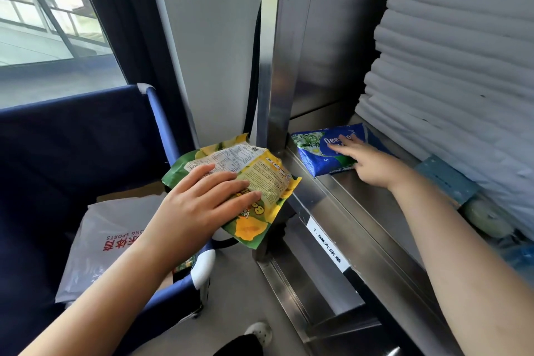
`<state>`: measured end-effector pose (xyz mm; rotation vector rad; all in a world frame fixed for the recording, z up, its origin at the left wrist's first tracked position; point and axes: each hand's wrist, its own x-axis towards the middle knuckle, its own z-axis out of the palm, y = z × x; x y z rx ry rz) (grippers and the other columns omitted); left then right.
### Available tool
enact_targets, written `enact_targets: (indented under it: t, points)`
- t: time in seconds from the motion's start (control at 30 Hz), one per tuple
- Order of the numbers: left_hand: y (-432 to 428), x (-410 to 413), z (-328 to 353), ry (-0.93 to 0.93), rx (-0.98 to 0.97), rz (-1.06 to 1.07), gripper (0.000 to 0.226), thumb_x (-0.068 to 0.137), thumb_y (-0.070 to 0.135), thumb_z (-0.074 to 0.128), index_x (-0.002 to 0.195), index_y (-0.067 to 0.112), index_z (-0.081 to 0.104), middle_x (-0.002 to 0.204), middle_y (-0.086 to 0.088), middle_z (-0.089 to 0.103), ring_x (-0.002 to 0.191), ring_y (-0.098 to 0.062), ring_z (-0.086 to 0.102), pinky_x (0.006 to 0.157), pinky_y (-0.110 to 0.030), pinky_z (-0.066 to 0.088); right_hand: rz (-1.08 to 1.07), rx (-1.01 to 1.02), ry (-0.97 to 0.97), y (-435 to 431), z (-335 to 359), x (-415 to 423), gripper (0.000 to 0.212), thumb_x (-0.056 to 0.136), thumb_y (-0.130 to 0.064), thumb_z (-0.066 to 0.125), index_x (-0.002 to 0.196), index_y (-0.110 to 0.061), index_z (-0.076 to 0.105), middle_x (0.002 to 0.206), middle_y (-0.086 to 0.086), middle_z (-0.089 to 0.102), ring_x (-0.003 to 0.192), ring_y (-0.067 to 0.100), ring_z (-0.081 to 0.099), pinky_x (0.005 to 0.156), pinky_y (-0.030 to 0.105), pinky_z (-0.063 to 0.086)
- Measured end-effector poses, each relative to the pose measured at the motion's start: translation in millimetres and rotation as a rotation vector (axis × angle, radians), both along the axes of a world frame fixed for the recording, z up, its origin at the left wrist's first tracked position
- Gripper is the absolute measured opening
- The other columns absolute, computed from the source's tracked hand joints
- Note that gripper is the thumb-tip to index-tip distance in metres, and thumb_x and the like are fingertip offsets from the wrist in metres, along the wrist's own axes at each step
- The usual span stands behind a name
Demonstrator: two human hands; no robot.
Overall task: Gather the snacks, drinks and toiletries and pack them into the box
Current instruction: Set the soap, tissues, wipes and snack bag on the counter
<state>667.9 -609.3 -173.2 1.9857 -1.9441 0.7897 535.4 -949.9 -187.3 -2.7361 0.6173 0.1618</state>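
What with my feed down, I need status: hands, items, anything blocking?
Left hand holds snack bag over blue cart. Right hand touches tissue pack on steel shelf. Nothing blocking in view.

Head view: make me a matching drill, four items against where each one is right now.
1 yellow-green foil snack bag
2 blue plastic tissue pack
3 white plastic bag with red print
4 white paper label

A on steel shelf, right hand touching
B in left hand
C on shelf's front edge
D inside blue fabric cart

Pairs: 1-B, 2-A, 3-D, 4-C
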Motion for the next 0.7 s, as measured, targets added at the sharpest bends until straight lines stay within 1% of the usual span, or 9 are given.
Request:
enact_targets:
  t: [0.07,0.13,0.2,0.27,0.37,0.43,0.53,0.7]
  points:
    - [-1.0,-1.5,0.6,0.005,0.008,-0.003,0.031,0.09,0.026,0.053,0.119,0.023,0.065,0.115,-0.001,0.066,0.108,-0.022,0.061,0.099,-0.041,0.04,-0.052,-0.129,-0.074,11.4,-6.1,-5.3,0.068,0.091,0.008,0.035,0.15,-0.02,0.018,0.159,0.006,0.004,0.146,0.023,0.0,0.118,0.035,0.007]
    - [-1.5,-2.6,-0.1,0.01,0.023,-0.006,0.032,0.09,0.027,0.052,0.119,0.023,0.065,0.115,-0.001,0.066,0.108,-0.022,0.061,0.101,-0.04,0.038,-0.076,-0.178,-0.148,28.0,-15.0,-12.2,0.06,0.098,-0.012,0.039,0.151,-0.019,0.012,0.159,0.008,0.004,0.146,0.025,0.001,0.117,0.036,0.006]
    - [-2.6,-2.9,-0.5,0.01,0.034,-0.011,0.033,0.089,0.025,0.052,0.12,0.023,0.065,0.115,0.0,0.066,0.109,-0.022,0.06,0.102,-0.04,0.036,-0.093,-0.192,-0.092,43.4,-23.0,-19.1,0.06,0.101,-0.036,0.032,0.152,-0.02,0.005,0.159,0.007,-0.001,0.146,0.024,-0.004,0.116,0.036,0.001]
    - [-5.2,-3.8,-0.7,0.012,0.036,-0.022,0.033,0.09,0.023,0.052,0.12,0.023,0.065,0.115,0.0,0.066,0.109,-0.022,0.061,0.102,-0.04,0.036,-0.114,-0.196,0.007,51.9,-31.4,-25.6,0.064,0.099,-0.049,0.021,0.151,-0.022,-0.005,0.158,0.005,-0.011,0.145,0.022,-0.012,0.114,0.034,-0.007]
    - [-9.8,-6.8,0.2,0.015,0.036,-0.035,0.032,0.091,0.021,0.051,0.121,0.023,0.064,0.115,-0.001,0.066,0.109,-0.022,0.061,0.102,-0.04,0.036,-0.116,-0.196,0.022,52.0,-37.1,-29.3,0.066,0.096,-0.054,0.012,0.149,-0.024,-0.012,0.157,0.004,-0.017,0.144,0.019,-0.017,0.111,0.032,-0.013]
    - [-11.6,-8.3,1.0,0.014,0.028,-0.045,0.031,0.093,0.02,0.049,0.12,0.022,0.065,0.115,-0.001,0.066,0.108,-0.022,0.061,0.102,-0.04,0.037,-0.119,-0.179,-0.003,46.6,-37.0,-26.1,0.065,0.095,-0.054,0.011,0.15,-0.025,-0.007,0.158,0.003,-0.013,0.144,0.02,-0.015,0.112,0.033,-0.011]
    - [-12.9,-8.6,2.0,0.008,0.026,-0.052,0.031,0.095,0.02,0.046,0.119,0.022,0.065,0.114,-0.001,0.066,0.107,-0.022,0.062,0.101,-0.04,0.037,-0.126,-0.131,-0.037,35.0,-37.2,-17.9,0.059,0.099,-0.049,0.016,0.151,-0.026,0.001,0.159,0.003,-0.006,0.146,0.02,-0.009,0.115,0.035,-0.006]
    - [-14.0,-8.5,3.7,0.001,0.019,-0.051,0.031,0.094,0.016,0.047,0.118,0.022,0.066,0.113,-0.001,0.066,0.108,-0.021,0.062,0.1,-0.04,0.038,-0.104,-0.074,-0.069,10.5,-32.8,5.1,0.054,0.101,-0.043,0.02,0.151,-0.025,0.012,0.16,0.004,0.0,0.146,0.02,-0.004,0.116,0.036,0.0]
